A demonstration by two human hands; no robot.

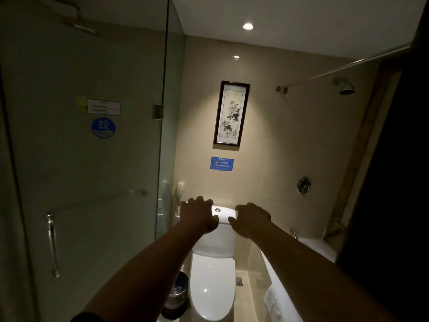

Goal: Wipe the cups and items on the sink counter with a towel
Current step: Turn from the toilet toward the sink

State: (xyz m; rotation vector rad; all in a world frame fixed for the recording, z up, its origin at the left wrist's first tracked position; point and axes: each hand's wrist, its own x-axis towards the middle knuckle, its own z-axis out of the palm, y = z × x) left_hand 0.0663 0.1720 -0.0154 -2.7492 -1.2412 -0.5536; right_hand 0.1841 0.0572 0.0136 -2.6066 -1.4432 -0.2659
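Note:
Both my arms reach straight out into a dim bathroom. My left hand [199,213] and my right hand [251,219] hover palm down with fingers spread, and neither holds anything. They line up with the white toilet tank [224,216] further back. A white towel [271,300] hangs over the bathtub rim [278,275] at the lower right, well below my right arm. No sink counter and no cups show in the head view.
A glass shower door [92,182] with a metal handle [53,245] fills the left. The white toilet [212,287] stands ahead, its lid shut, with a dark bin [178,291] beside it. A framed picture [231,112] hangs on the far wall. A dark doorframe [394,182] borders the right.

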